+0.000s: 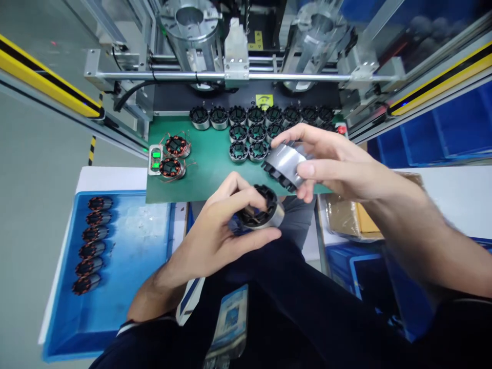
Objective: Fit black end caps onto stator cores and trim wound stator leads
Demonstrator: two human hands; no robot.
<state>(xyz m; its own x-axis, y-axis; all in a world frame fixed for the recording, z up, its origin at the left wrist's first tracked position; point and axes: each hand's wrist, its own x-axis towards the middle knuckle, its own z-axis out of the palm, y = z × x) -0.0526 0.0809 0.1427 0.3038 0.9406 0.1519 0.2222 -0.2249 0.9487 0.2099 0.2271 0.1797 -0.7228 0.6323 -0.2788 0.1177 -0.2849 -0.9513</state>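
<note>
One ring (273, 216) — mouth up, left hand (225, 220) clasping; silver ring (287, 163), axis slanting down-left, right hand (342, 166) pinching

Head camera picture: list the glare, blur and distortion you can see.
In the head view, bright highlights on the metal ring in the right hand; pale, washed-out glare in the blue tray; the badge too soft to read; the dark clothing nearly without detail. Also in the head view, an apparent wide-angle stretch towards the edges.
</note>
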